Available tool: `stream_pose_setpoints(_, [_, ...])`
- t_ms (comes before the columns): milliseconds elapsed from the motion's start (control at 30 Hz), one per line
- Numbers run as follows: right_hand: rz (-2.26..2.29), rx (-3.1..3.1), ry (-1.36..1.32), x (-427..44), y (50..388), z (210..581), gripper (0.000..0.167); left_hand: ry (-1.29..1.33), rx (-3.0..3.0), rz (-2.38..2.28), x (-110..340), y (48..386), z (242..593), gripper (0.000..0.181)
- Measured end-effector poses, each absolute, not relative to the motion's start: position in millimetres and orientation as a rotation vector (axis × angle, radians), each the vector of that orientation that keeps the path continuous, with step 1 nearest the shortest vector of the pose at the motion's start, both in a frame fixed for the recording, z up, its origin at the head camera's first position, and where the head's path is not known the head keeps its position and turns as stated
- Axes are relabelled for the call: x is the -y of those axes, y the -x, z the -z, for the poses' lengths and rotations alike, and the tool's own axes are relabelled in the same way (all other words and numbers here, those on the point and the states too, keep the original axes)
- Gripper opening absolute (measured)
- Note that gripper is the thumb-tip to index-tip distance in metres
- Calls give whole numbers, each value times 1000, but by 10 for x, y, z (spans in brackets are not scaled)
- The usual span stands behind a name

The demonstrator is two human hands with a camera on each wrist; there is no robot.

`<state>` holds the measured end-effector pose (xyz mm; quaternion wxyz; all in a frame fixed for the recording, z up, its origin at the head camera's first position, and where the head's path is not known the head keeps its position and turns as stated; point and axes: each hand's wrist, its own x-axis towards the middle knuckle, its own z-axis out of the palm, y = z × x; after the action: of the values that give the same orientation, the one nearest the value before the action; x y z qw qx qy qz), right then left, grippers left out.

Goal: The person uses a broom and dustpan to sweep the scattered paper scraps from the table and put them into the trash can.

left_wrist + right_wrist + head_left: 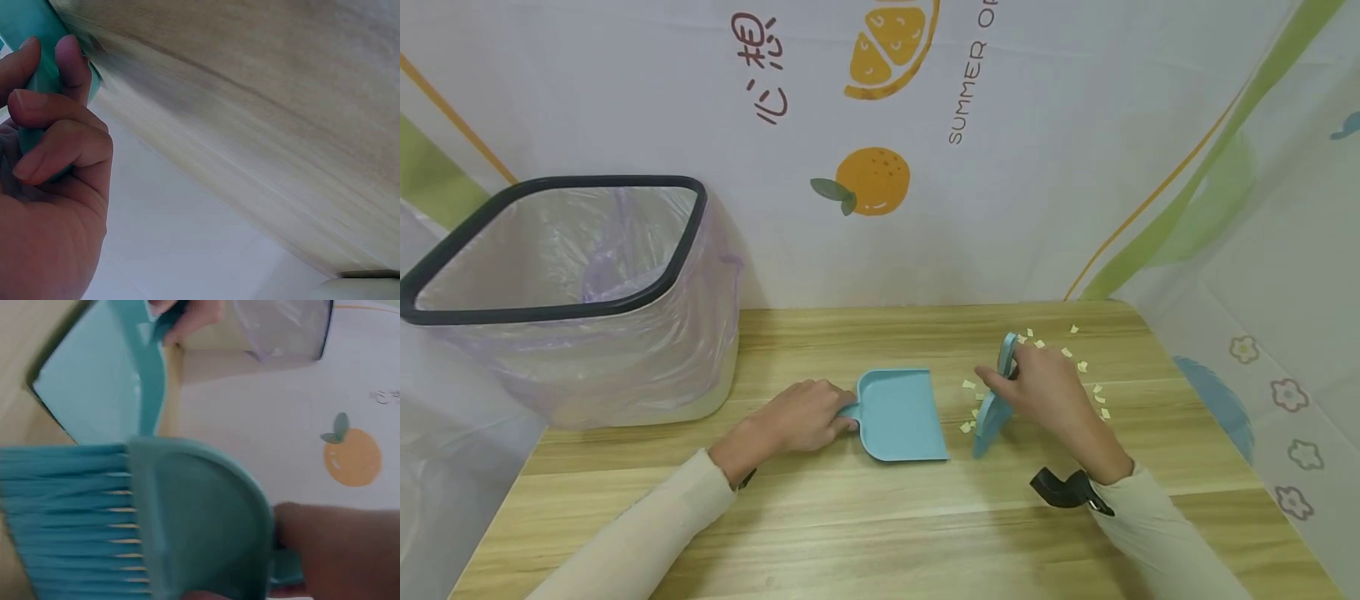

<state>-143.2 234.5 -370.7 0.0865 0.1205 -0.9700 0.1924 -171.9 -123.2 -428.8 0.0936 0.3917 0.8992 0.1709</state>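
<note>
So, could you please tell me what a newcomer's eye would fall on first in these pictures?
Probably the large black-rimmed bin at the back left of the wooden table. Next come the light-blue dustpan near the middle, its handle in the person's left grip, and the matching brush in the right grip. Small pale scraps lie scattered on both sides of that brush.

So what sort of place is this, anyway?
Probably a small indoor work corner, perhaps set up for tabletop chores: a wood-grain table, a white fruit-print sheet forming the backdrop, and a bag-lined bin at the table's left.
</note>
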Motion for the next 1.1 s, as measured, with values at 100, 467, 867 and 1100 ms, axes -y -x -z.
stream_pose_setpoints(100, [-549,2820,-346,-2292,1478,3783,49,-1165,-2666,-511,1229,1715,4287,21])
stream_pose_setpoints(467, [-606,2679,-404,-2356,1561,3780,22,-1169,-2666,-506,1233,1706,4291,22])
stream_pose_setpoints(867, [-485,2728,-1018,-2470,1642,3759,12,-1170,-2669,-499,1235,1712,4283,20])
stream_pose_setpoints(1100, [-570,2721,-1189,-2446,1621,3713,17,-1171,-2676,-475,1241,1716,4296,16])
